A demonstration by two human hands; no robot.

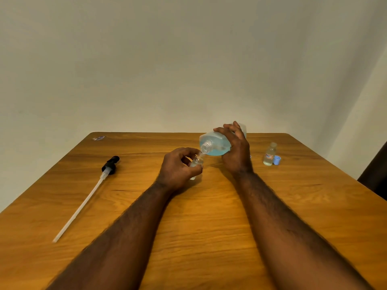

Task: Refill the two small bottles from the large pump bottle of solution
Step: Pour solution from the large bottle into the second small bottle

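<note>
My right hand [235, 149] grips the large bottle [215, 144] of blue solution, tipped over to the left with its open neck pointing down. My left hand [178, 168] holds a small clear bottle [196, 164], mostly hidden by my fingers, with its mouth right under the large bottle's neck. A second small bottle [269, 154], open and partly filled with clear liquid, stands upright to the right, with a blue cap [276, 160] lying beside it. The black pump head with its long white tube [92, 189] lies on the table at the left.
Everything sits on a wooden table [199, 216] against a plain wall. A small scrap of wrapper [98, 138] lies at the far left corner. A dark object [374, 181] stands past the table's right edge.
</note>
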